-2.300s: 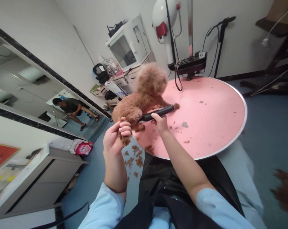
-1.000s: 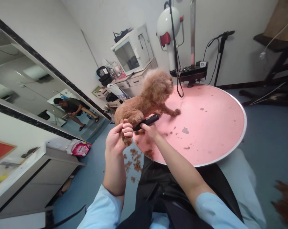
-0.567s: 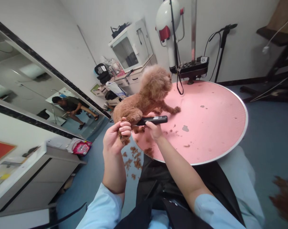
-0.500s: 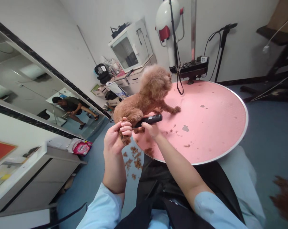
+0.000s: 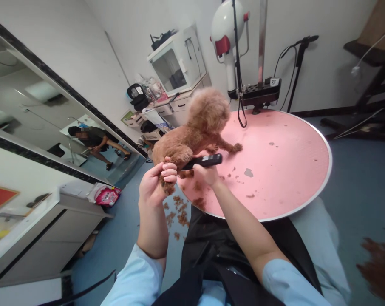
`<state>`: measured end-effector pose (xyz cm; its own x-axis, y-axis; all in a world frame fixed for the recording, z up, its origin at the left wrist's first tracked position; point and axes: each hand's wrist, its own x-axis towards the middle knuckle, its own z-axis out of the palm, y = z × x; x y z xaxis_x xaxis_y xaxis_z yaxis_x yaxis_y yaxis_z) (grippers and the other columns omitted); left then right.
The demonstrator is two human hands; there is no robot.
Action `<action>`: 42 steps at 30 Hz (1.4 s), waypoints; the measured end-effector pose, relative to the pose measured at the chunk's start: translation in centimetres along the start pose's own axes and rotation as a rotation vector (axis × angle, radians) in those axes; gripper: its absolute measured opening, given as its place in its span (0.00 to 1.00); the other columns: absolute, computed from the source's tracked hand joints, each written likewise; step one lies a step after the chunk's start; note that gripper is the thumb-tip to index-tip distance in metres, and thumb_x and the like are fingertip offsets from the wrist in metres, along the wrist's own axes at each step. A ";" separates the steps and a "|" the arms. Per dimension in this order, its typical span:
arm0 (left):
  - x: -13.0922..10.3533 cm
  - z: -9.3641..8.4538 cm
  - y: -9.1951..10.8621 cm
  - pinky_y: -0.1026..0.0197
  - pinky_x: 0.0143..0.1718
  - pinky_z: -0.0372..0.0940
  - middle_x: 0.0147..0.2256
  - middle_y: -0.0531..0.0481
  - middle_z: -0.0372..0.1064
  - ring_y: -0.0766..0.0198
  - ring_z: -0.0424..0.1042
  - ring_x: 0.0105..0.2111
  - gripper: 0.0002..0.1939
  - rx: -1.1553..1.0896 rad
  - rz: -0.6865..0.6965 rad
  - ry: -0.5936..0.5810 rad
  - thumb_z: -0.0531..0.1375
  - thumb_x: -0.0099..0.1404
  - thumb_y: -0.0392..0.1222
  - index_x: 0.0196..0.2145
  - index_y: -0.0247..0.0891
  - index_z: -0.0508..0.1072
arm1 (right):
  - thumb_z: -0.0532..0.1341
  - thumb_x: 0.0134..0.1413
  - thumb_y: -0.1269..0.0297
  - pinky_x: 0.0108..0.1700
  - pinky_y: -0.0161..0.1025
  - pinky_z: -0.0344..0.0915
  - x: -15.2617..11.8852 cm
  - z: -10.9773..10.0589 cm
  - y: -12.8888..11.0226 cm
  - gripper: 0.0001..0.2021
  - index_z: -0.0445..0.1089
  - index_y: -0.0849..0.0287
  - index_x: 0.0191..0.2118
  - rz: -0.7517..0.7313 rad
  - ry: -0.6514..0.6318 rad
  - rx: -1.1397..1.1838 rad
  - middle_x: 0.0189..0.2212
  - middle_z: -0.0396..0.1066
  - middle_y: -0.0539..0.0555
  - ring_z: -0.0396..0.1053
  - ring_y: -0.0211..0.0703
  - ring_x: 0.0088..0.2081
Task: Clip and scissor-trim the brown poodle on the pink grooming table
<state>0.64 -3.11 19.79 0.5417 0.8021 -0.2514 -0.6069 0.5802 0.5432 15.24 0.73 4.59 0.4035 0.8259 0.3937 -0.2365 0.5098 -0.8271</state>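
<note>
Dog: one brown dog, at the left edge of one round pink bench; body coat short, head coat full and fluffy.
Clipper: one black clipper, beside the dog's hind leg, handle end pointing right above the bench.
Grips: two, both occupied — left grip and right grip.
Left grip setting: fingers closed around one hind leg near its foot; the paw protrudes below the curled fingers, just outside the bench rim.
Right grip setting: wrapped around the clipper, which shows above the grip and to its right; the dog's hindquarters lie beyond the grip and to its left.
Clipper head: hidden at the hind leg — contact with the coat cannot be determined.
Dog's face: turned away, out of sight.
Forepaws: one extended on the bench; the second only partly visible behind the clipper.
Cut hair: loose brown hair at the near left rim; one cluster of tufts on the blue floor; one hair pile at right, cut off by the picture edge.
Loop: one black loop, hanging at the far rim.
Machine: one white machine with red fittings, top cut off.
Mirror: one mirror at left, partly cut off, reflecting one seated person.
</note>
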 end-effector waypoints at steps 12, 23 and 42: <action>0.1 0.0 0.0 0.75 0.20 0.57 0.26 0.54 0.56 0.77 0.58 0.19 0.10 0.029 0.035 0.024 0.45 0.70 0.30 0.39 0.33 0.65 | 0.65 0.47 0.58 0.57 0.48 0.64 -2.9 2.3 1.7 0.16 0.66 0.53 0.42 -0.041 -0.003 -0.007 0.46 0.71 0.53 0.69 0.46 0.50; 0.4 -0.7 0.3 0.74 0.20 0.58 0.25 0.54 0.56 0.76 0.62 0.20 0.10 -0.049 -0.054 -0.046 0.45 0.71 0.31 0.38 0.33 0.64 | 0.67 0.45 0.60 0.53 0.48 0.67 -2.1 1.6 1.3 0.16 0.68 0.55 0.41 0.046 -0.084 -0.140 0.42 0.73 0.54 0.71 0.47 0.46; 0.4 -1.4 -0.2 0.72 0.18 0.55 0.25 0.55 0.53 0.74 0.60 0.18 0.10 0.011 0.025 0.001 0.44 0.69 0.30 0.38 0.34 0.64 | 0.63 0.55 0.68 0.58 0.46 0.68 1.6 -5.9 2.8 0.15 0.67 0.56 0.49 -0.557 -0.479 -0.542 0.61 0.62 0.60 0.64 0.48 0.60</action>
<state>0.19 -2.74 18.49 0.5256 0.8166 -0.2386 -0.6142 0.5583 0.5578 20.47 2.07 0.49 -0.1036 0.5675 0.8168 0.3787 0.7819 -0.4952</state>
